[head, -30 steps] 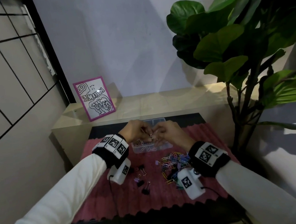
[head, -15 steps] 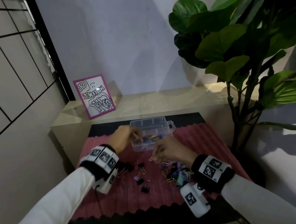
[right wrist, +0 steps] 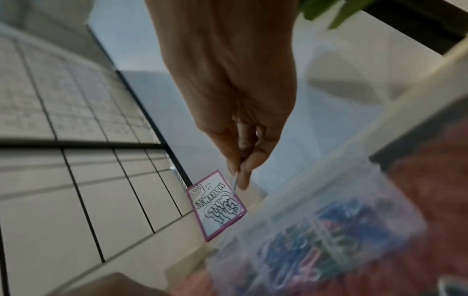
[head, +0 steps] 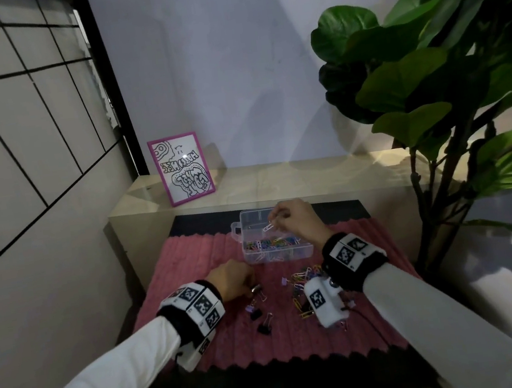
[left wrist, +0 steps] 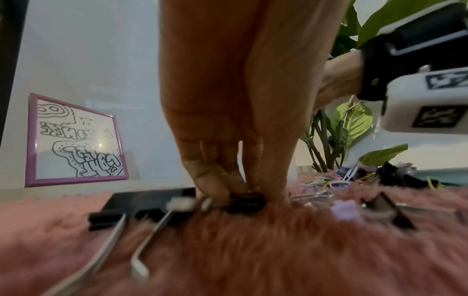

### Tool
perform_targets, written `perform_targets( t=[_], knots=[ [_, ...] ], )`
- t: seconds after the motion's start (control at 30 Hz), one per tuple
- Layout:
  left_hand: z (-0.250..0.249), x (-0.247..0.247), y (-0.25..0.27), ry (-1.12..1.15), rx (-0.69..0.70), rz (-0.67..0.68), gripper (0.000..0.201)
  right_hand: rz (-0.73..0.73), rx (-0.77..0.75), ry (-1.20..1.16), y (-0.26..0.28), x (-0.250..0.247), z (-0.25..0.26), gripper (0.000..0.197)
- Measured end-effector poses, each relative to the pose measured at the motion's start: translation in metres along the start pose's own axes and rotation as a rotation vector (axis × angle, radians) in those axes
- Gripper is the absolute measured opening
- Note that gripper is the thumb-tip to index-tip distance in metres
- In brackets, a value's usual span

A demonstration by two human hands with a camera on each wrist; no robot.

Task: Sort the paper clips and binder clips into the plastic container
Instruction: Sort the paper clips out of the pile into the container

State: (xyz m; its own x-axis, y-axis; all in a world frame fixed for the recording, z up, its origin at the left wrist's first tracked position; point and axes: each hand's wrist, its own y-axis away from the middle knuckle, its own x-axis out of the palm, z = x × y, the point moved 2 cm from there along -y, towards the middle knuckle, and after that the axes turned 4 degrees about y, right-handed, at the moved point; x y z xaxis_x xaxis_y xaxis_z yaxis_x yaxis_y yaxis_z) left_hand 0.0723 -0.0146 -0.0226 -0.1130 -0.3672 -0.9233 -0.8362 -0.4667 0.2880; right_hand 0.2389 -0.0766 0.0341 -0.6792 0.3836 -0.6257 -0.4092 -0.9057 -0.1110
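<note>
A clear plastic container (head: 304,250) stands at the back of the pink mat, with several coloured paper clips in its near compartment. My right hand (head: 276,222) hovers over it and pinches a white paper clip (head: 267,227); the right wrist view shows that paper clip (right wrist: 235,185) as a thin wire between thumb and finger, with the container (right wrist: 316,230) blurred below. My left hand (head: 251,289) is down on the mat, where its fingertips pinch a black binder clip (left wrist: 244,200). A pile of paper clips (head: 305,280) lies under my right wrist.
Loose binder clips (head: 257,315) lie on the fluffy pink mat (head: 192,267), among them a big black one (left wrist: 142,204) and a lilac one (left wrist: 345,210). A framed drawing (head: 181,169) leans on the ledge behind. A large leafy plant (head: 427,73) stands at the right.
My right hand rose from the pile with a paper clip to over the container. My left hand left the container and came down onto a binder clip on the mat.
</note>
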Motion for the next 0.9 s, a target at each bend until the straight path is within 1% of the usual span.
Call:
perform_targets(
  t=[0.13,0.2,0.3,0.4,0.53,0.67,0.77,0.8,0.83,0.87,0.9],
  knots=[
    [-0.003,-0.002,0.000,-0.001,0.000,0.012,0.028,0.098,-0.024,0.236,-0.009,0.000,-0.003,0.021],
    [-0.003,-0.006,0.002,0.036,0.004,0.021,0.028,0.102,-0.041,0.261,-0.006,-0.004,-0.006,0.021],
    [0.004,-0.010,0.003,0.166,0.032,0.060,0.029,0.109,-0.055,0.262,0.006,-0.010,-0.008,0.015],
    [0.008,-0.015,0.003,0.212,0.033,0.070,0.028,0.266,-0.103,0.305,0.032,-0.009,-0.007,0.014],
    [0.005,-0.017,0.000,0.196,0.056,0.091,0.027,0.461,-0.071,0.218,0.058,0.003,-0.012,0.014],
    [0.004,-0.021,0.000,0.219,0.091,0.054,0.023,0.563,-0.052,0.166,0.069,0.021,-0.011,0.017],
    [0.006,-0.024,0.002,0.236,0.108,-0.006,0.020,0.661,-0.082,0.172,0.075,0.035,-0.013,0.016],
    [0.007,-0.026,0.003,0.238,0.110,-0.022,0.019,0.673,-0.102,0.201,0.076,0.036,-0.013,0.017],
    [0.008,-0.028,0.004,0.247,0.115,-0.043,0.016,0.646,-0.123,0.228,0.075,0.034,-0.012,0.017],
    [0.008,-0.031,0.004,0.272,0.119,-0.069,0.014,0.574,-0.141,0.240,0.073,0.031,-0.010,0.017],
    [0.008,-0.034,0.005,0.311,0.127,-0.099,0.013,0.473,-0.145,0.211,0.070,0.026,-0.009,0.016]
  ],
)
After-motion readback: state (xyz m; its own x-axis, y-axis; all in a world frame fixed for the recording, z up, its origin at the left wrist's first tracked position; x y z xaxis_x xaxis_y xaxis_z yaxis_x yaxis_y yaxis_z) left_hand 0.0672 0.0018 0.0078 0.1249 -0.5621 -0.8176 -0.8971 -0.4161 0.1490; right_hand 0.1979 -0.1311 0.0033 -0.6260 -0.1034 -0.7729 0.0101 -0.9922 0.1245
